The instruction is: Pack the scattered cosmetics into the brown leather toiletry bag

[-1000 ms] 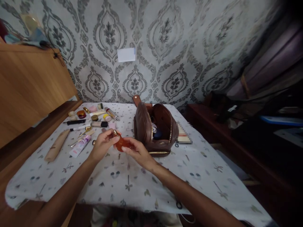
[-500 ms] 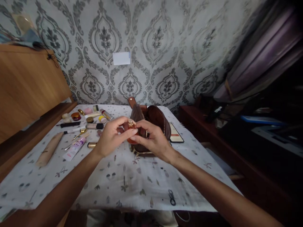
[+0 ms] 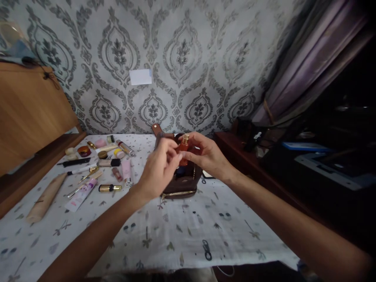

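Observation:
A small amber perfume bottle (image 3: 184,147) with a gold top is held upright in front of me. On its right side, my right hand (image 3: 210,156) pinches it between thumb and fingers. The curled fingers and thumb of my left hand (image 3: 160,166) meet its left side, partly hiding it. Right below and behind both hands sits a dark brown zippered bag (image 3: 183,188), unzipped, with a tan strap tab (image 3: 156,128) sticking up at the back. Something dark blue shows inside the bag under the bottle.
Left of the bag lie several cosmetics: a pink tube (image 3: 127,171), a gold-and-black lipstick tube (image 3: 109,188), a white-purple tube (image 3: 81,194), a long beige tube (image 3: 47,197) and a dark red jar (image 3: 84,151). A phone (image 3: 208,175) lies partly hidden right of the bag.
The bottle has moved right and up within my hands, now mainly in the right one. My left fingers have shifted to its left side. The view has turned slightly right.

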{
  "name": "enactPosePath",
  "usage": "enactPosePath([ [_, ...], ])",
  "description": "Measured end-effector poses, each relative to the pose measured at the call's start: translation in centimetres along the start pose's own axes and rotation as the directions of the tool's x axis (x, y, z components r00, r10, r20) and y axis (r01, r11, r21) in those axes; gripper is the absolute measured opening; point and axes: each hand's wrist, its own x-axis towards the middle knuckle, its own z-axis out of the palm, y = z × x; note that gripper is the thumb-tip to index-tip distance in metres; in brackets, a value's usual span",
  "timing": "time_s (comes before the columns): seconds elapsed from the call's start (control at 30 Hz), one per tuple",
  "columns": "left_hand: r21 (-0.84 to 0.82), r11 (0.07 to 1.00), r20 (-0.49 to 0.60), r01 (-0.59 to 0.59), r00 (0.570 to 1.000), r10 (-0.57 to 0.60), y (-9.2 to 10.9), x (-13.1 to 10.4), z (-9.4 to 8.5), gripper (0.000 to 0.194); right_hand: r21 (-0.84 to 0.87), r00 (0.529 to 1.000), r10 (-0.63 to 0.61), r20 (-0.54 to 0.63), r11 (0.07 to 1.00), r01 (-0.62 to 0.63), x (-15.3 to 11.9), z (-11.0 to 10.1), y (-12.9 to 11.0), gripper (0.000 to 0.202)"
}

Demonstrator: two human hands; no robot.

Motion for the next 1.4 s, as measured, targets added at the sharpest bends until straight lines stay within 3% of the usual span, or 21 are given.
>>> enactPosePath([
  [0.13, 0.423, 0.905, 0.276, -0.05, 0.958, -0.076, -0.9, -3.3, 2.2, 0.007, -0.098, 1.0, 0.002, 0.016, 0.995, -0.001, 0.0, -1.3, 0.6, 0.028],
  [0.23, 0.532, 0.841, 0.354, -0.096, 0.927, -0.119, -1.6, -5.3, 3.4, 0.018, -0.208, 0.993, 0.022, 0.113, 0.978, 0.002, -0.1, -1.8, 0.7, 0.016],
  [0.5, 0.581, 0.761, 0.418, -0.289, 0.908, 0.026, -3.9, -9.1, 4.0, 0.039, -0.546, 0.952, 0.143, 0.271, 0.838, 0.029, -0.1, -2.4, 0.2, 0.008],
  [0.73, 0.562, 0.735, 0.419, -0.378, 0.897, 0.14, -4.6, -9.4, 3.8, 0.04, -0.699, 0.925, 0.112, 0.364, 0.689, 0.192, 0.2, -2.8, 0.3, 0.016],
  [0.87, 0.543, 0.742, 0.437, -0.394, 0.887, 0.152, -5.0, -9.4, 3.9, 0.041, -0.785, 0.933, 0.122, 0.339, 0.583, 0.209, 0.4, -2.5, 1.0, 0.017],
  [1.1, 0.529, 0.752, 0.435, -0.393, 0.887, 0.158, -5.1, -9.4, 3.8, 0.04, -0.906, 0.918, 0.293, 0.267, 0.401, 0.135, 1.3, -1.5, 0.5, 0.02],
  [1.27, 0.535, 0.728, 0.415, -0.429, 0.884, 0.215, -4.9, -9.1, 3.6, 0.038, -0.902, 0.834, 0.448, 0.322, 0.414, 0.126, 1.8, -1.2, -1.2, 0.007],
  [1.4, 0.542, 0.719, 0.434, -0.434, 0.878, 0.202, -4.8, -9.2, 3.4, 0.04, -0.859, 0.77, 0.463, 0.439, 0.469, 0.207, 1.4, -1.5, -1.5, 0.005],
])
